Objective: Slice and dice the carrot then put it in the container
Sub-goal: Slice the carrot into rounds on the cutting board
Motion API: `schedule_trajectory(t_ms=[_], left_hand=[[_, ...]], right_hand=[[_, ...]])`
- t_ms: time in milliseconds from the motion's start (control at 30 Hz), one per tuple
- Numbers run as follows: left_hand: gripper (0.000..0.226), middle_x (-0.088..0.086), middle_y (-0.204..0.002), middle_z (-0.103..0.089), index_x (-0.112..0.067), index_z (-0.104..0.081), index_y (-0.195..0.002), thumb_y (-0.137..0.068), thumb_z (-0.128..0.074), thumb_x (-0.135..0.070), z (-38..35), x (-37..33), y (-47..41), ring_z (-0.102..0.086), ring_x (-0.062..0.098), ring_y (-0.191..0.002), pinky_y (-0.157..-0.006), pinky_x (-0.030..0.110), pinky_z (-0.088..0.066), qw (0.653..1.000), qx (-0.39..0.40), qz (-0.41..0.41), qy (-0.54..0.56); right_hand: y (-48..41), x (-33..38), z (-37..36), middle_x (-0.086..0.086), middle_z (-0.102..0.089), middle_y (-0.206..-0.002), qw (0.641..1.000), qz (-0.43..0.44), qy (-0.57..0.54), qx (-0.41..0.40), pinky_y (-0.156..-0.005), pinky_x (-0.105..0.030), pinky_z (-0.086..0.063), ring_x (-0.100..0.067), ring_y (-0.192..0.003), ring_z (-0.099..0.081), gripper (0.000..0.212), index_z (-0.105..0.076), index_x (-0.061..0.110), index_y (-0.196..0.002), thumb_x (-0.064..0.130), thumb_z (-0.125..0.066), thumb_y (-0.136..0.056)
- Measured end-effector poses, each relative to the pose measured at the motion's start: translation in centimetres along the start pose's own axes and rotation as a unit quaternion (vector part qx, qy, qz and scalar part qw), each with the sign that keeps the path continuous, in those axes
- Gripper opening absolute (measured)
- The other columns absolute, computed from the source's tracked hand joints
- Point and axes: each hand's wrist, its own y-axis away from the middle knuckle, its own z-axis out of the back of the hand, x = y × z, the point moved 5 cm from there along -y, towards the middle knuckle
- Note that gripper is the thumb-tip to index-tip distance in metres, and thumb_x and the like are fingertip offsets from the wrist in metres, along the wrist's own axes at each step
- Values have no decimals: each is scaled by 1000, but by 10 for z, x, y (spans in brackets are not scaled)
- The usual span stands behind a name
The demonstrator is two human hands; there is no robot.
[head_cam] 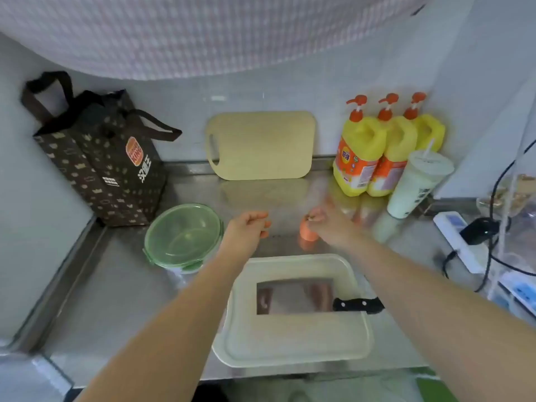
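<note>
Cleaver (293,297) lies on white board (290,343); beyond, right hand (330,224) pinches carrot (308,234) upright, left hand (246,230) loosely curled, apparently empty: best lay carrot flat on board before cutting.

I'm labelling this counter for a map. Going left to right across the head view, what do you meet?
Bag → green container → carrot → soap bottles → power strip.
</note>
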Motion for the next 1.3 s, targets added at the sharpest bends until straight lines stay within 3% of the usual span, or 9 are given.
schedule_trajectory(t_ms=[100,233,433,633,800,1033,1133,1200,1300], left_hand=[[17,-3,-89,-62,-12,-59,-108,-97,-47,-8,-5,6,-13,-57,7,-72,-59,12,-45,1000,-16,26,8],[18,-4,-88,-63,-16,-60,-106,-97,-46,-9,-8,14,-29,-58,8,-73,-67,17,-44,998,-25,51,21],[20,-7,-91,-65,-20,-61,-104,-96,-46,-10,-9,28,-46,-60,6,-72,-72,21,-44,997,-49,64,9],[22,-1,-103,-64,-17,-58,-112,-93,-49,-10,-24,30,-41,-60,12,-86,-81,23,-44,995,-10,21,-94],[72,-4,-146,-30,-28,-26,-146,-86,-64,-32,-46,22,-5,-31,20,-131,-107,36,-34,895,97,-173,-400],[71,-11,-135,-43,-32,-38,-139,-78,-71,-46,-46,36,30,-52,10,-114,-90,19,-42,907,100,-216,-347],[69,-9,-135,-46,-30,-39,-139,-79,-71,-42,-33,44,37,-53,12,-114,-86,18,-39,903,91,-203,-367],[68,-11,-137,-44,-32,-37,-140,-80,-69,-39,-21,51,40,-51,13,-118,-88,20,-38,900,89,-182,-387],[69,-15,-137,-43,-37,-35,-139,-79,-68,-43,-7,62,47,-47,13,-120,-96,29,-41,898,90,-148,-405]], right_hand=[[-22,-9,-5,-5,-63,-95,989,48,142,15,-82,-36,-44,-29,-102,-56,12,-56,21,-81,29,-51,-73],[-41,-25,-16,-10,-54,-125,961,59,266,46,-106,-41,-30,-32,-129,-38,41,-50,14,-127,19,-53,-86],[-62,-53,-36,-10,-53,-119,962,58,251,88,-91,-40,-45,-29,-107,-53,53,-42,22,-135,20,-59,-85],[-48,-40,-23,0,-53,-112,994,40,75,73,-90,-35,-43,-20,-103,-53,52,-47,20,-123,20,-71,-77],[-1,-10,-18,-2,-56,-112,977,-52,-138,157,-80,-38,-54,-19,-97,-59,66,-50,23,-118,32,-78,-59],[64,6,-36,-5,-57,-117,919,-121,-299,228,-88,-39,-55,-21,-104,-64,44,-48,24,-121,18,-72,-83],[75,-2,-31,2,-63,-107,946,-104,-202,232,-87,-30,-53,-14,-95,-66,42,-46,26,-122,28,-68,-86],[84,-13,-22,6,-62,-98,965,-56,-19,256,-72,-20,-51,-11,-84,-64,35,-49,25,-117,29,-67,-86],[102,-43,-20,7,-61,-98,921,-7,240,307,-68,-26,-46,-18,-87,-58,23,-50,23,-100,17,-62,-81]])
